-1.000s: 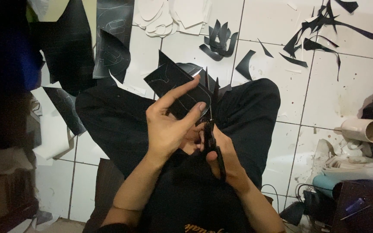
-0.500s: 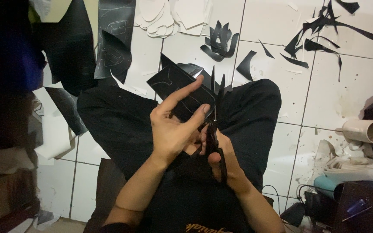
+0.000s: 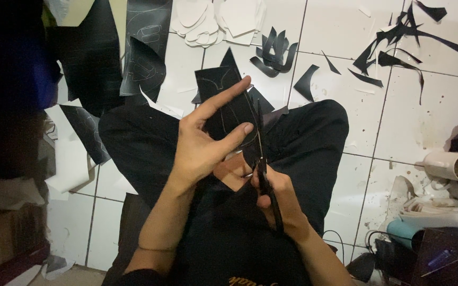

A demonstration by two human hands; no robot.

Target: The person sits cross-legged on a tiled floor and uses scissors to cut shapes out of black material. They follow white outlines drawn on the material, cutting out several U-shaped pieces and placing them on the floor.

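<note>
Looking down from the head camera, the view took in a white tiled floor strewn with offcuts. At eleven o'clock lay a stack of white cut-out pattern pieces; at twelve o'clock a fan of curved black pieces; at one to two o'clock thin black scraps trailed across the tiles. At ten o'clock a large black sheet with pale traced outlines lay flat. At three o'clock a cream cardboard tube rested on its side, above crumpled white wrapping and a teal roll toward four o'clock.

At the centre, the left hand was clamped on a black sheet piece, thumb in front, index finger stretched along its upper edge toward one o'clock. The piece stood tilted above the lap, just at twelve o'clock from that hand. The right hand, at five o'clock from the piece, was closed around the handles of black scissors, whose blades pointed up to twelve o'clock against the piece's right edge.
</note>
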